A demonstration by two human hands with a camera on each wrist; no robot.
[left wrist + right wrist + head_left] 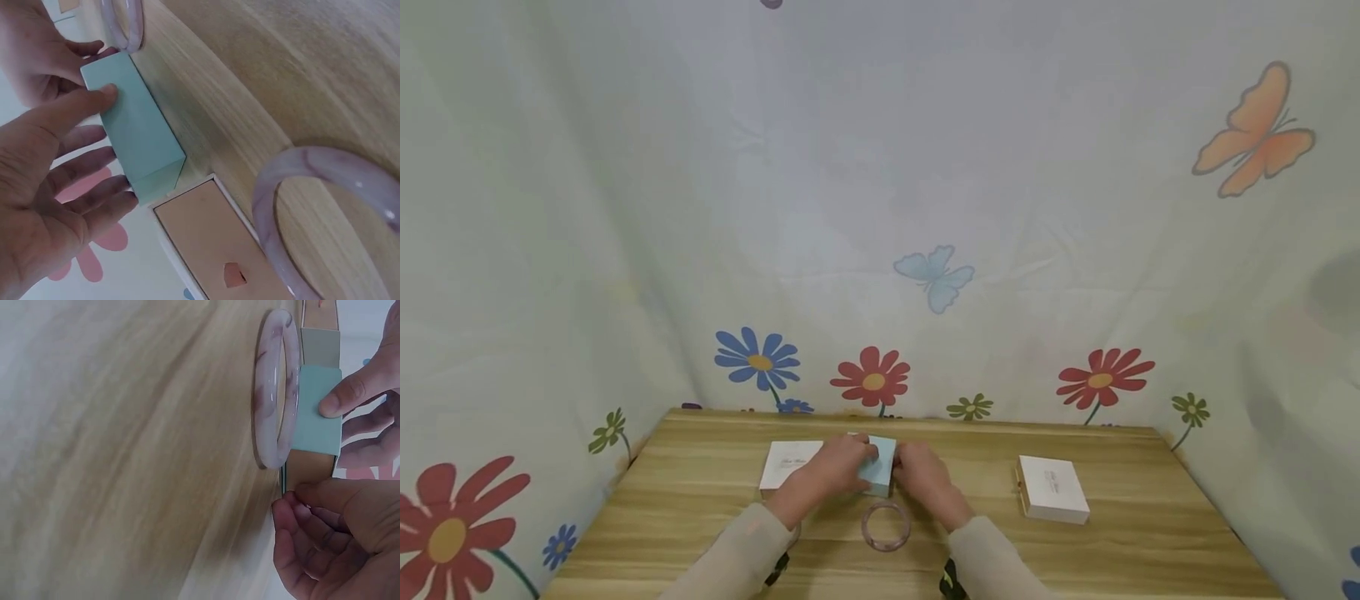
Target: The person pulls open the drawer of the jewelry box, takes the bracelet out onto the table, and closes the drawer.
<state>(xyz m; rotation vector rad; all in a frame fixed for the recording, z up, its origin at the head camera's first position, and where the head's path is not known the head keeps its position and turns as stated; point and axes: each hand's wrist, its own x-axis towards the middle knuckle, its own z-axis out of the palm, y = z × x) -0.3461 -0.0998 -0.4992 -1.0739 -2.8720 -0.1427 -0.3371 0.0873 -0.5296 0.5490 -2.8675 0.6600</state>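
Left hand (841, 463), right hand (924, 473) — turquoise box (142, 122) between

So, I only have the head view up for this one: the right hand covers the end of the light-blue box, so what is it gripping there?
Observer: In the right wrist view, the right hand pinches at the tan end of the light-blue box; the exact spot between its fingertips is hidden.
Operator: The left arm blocks part of the left white box. What's on its hidden side?
Observer: The left wrist view shows a tan side with a small reddish tab.
Operator: Something curved peeks out by the left sleeve. Can you tell what it is?
Observer: Yes, the left wrist view shows a pale purple bangle.
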